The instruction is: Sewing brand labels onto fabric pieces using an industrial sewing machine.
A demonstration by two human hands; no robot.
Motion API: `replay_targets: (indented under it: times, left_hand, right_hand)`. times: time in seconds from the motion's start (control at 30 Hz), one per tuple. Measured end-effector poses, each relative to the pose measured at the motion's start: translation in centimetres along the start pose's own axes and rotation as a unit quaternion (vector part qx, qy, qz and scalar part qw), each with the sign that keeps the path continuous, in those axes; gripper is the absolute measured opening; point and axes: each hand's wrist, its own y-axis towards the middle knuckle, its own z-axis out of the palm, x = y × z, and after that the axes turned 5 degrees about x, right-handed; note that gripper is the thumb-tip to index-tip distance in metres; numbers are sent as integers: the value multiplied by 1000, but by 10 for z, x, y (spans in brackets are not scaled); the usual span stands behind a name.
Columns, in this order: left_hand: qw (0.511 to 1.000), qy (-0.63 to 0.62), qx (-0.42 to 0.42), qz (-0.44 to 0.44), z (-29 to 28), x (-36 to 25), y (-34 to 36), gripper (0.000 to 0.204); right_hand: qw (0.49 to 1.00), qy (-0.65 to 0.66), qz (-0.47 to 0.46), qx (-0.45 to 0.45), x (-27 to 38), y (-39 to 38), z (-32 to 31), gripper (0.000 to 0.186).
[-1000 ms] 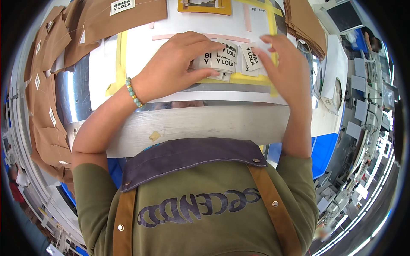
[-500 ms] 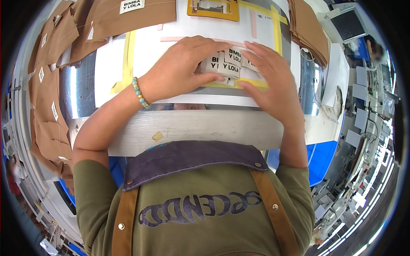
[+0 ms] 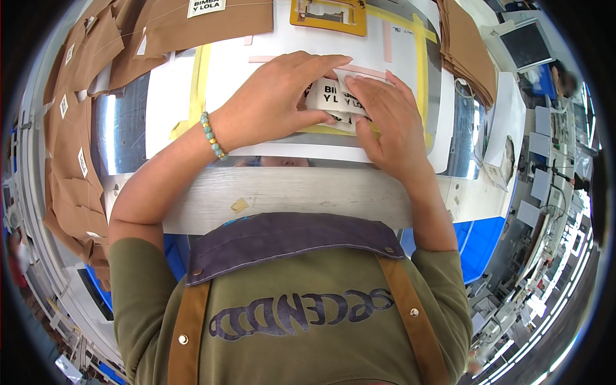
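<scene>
A small loose heap of white labels (image 3: 330,96) with black lettering lies on the white sheet. From the left side my left hand (image 3: 273,99), a beaded bracelet at its wrist, curves around the heap, thumb at the near edge and fingers at the far edge. My right hand (image 3: 393,122) presses in from the right, its fingers closed over the right-hand labels, which stand a little tilted. Both hands touch the labels between them. Part of the heap is hidden under the fingers.
Brown cut pieces (image 3: 205,31) bearing white labels cover the left and back left. A yellow frame-like template (image 3: 328,29) sits at the far middle. Yellow tape (image 3: 201,83) borders the sheet (image 3: 170,109). More brown pieces (image 3: 467,48) and a white box (image 3: 502,131) stand right.
My right hand has moved left and closed in on the labels, pushing the right-hand ones against the rest. My left hand has stayed nearly in place.
</scene>
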Motion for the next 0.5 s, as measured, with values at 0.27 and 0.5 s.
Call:
replay_targets:
  times: [0.27, 0.5]
  left_hand:
    - [999, 13, -38, 28, 2, 0, 2, 94]
    - [1000, 3, -3, -17, 0, -2, 0, 91]
  right_hand:
    - [998, 1, -5, -56, 1, 1, 5, 51]
    - [997, -37, -33, -54, 10, 4, 12, 54]
